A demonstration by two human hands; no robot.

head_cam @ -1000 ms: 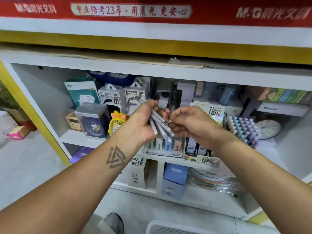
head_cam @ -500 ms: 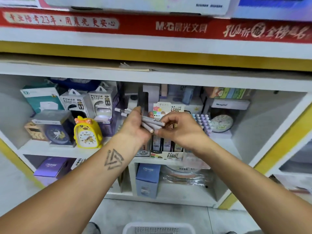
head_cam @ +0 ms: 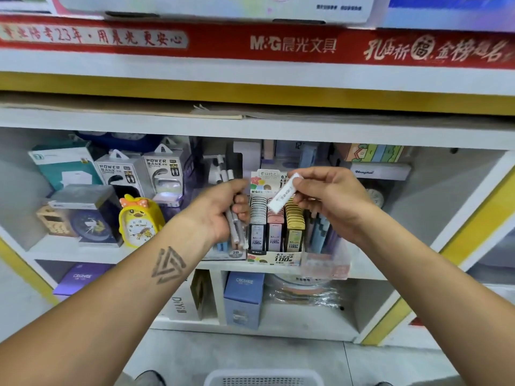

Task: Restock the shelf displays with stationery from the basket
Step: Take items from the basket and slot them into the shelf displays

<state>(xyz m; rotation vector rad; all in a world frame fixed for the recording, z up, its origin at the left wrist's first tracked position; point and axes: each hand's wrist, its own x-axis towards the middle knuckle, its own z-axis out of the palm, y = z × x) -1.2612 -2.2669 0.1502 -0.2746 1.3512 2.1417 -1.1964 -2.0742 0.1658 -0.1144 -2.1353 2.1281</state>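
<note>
My left hand grips a bundle of white pens, fingers curled round them; the pens stand nearly upright, their tips showing above and below my fist. My right hand pinches a single white pen between thumb and fingertips; it is tilted, upper end toward 1 o'clock, lower end toward 7 o'clock. The two hands are near each other but apart.

Directly behind both hands, on the middle shelf, stands a display box of lead refills with grey, pink and yellow rows. The single pen hangs in front of the top of that box; I cannot tell whether it touches.

At 9 o'clock from my left hand: a yellow duck alarm clock, a dark blue clock box, and two power bank packs behind them. At 6 o'clock, at the bottom edge of view, sits the rim of the white basket on the floor. A red banner runs across the top at 12 o'clock.
</note>
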